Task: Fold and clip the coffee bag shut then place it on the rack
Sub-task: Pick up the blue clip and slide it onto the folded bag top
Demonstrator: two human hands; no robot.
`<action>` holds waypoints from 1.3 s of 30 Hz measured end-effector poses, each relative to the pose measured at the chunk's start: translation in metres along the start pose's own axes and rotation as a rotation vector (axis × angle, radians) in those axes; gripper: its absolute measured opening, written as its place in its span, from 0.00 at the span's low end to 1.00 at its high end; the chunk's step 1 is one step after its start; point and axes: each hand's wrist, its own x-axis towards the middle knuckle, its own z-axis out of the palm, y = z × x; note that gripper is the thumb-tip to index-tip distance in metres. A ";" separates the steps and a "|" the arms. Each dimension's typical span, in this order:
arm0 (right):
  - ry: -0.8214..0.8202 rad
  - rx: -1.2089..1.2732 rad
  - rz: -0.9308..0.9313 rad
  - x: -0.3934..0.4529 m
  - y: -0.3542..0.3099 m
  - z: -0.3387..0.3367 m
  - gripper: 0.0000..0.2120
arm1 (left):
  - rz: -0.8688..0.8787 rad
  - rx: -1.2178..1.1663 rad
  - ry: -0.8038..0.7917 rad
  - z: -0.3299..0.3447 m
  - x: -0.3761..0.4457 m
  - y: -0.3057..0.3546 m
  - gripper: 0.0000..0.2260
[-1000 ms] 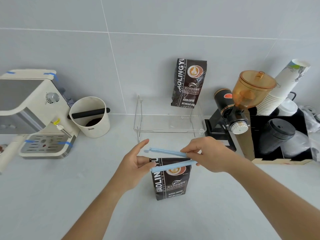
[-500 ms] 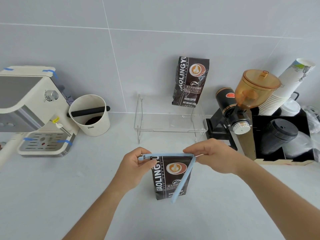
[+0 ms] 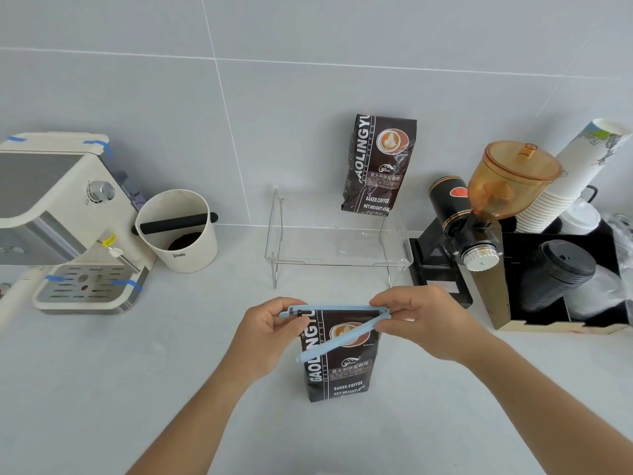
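A dark brown coffee bag (image 3: 337, 368) stands upright on the counter in front of me, its top folded down. A light blue bag clip (image 3: 334, 308) lies along the folded top, with its loose arm (image 3: 337, 341) hanging open diagonally across the bag's front. My left hand (image 3: 270, 332) pinches the clip's left end and the bag's top corner. My right hand (image 3: 424, 320) pinches the hinge end at the right. A clear acrylic rack (image 3: 337, 265) stands behind, with a second coffee bag (image 3: 378, 164) upright on its far right.
An espresso machine (image 3: 65, 221) and a white knock box (image 3: 176, 231) sit at the left. A coffee grinder with an amber hopper (image 3: 493, 197), stacked paper cups (image 3: 568, 180) and a black box of lids (image 3: 555, 279) crowd the right.
The clip's front arm swung down from the bag's top, hung almost straight down, and has now risen to a shallower diagonal. Both hands stayed at the bag's top.
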 end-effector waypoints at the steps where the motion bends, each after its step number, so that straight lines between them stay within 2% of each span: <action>1: 0.033 0.007 -0.011 0.000 0.002 0.002 0.19 | -0.002 0.015 -0.004 0.000 0.000 0.001 0.12; 4: 0.113 0.026 -0.020 -0.002 0.004 0.008 0.19 | -0.036 0.032 -0.025 -0.001 0.000 0.004 0.14; 9: 0.169 -0.021 -0.060 -0.003 0.004 0.015 0.19 | -0.118 -0.130 -0.061 -0.007 0.000 0.001 0.14; 12: 0.178 -0.070 -0.068 -0.002 0.006 0.018 0.12 | -0.158 -0.220 -0.084 -0.009 0.000 -0.002 0.15; 15: 0.162 -0.154 -0.113 0.000 0.004 0.018 0.12 | -0.166 -0.246 -0.100 -0.011 0.000 -0.003 0.14; 17: 0.141 -0.220 -0.170 0.001 0.001 0.017 0.13 | -0.142 -0.150 -0.129 -0.011 0.000 -0.001 0.11; 21: 0.138 -0.283 -0.223 0.002 -0.002 0.020 0.12 | -0.103 -0.019 -0.118 -0.012 -0.002 -0.002 0.14; 25: 0.143 -0.298 -0.218 0.002 -0.002 0.022 0.12 | -0.080 0.065 -0.082 -0.014 -0.005 0.002 0.15; 31: 0.156 -0.313 -0.236 -0.001 -0.001 0.025 0.11 | -0.031 0.428 -0.143 -0.030 -0.006 0.011 0.14; 39: 0.166 -0.348 -0.258 -0.002 -0.001 0.025 0.12 | 0.132 0.684 -0.156 -0.034 -0.009 0.024 0.10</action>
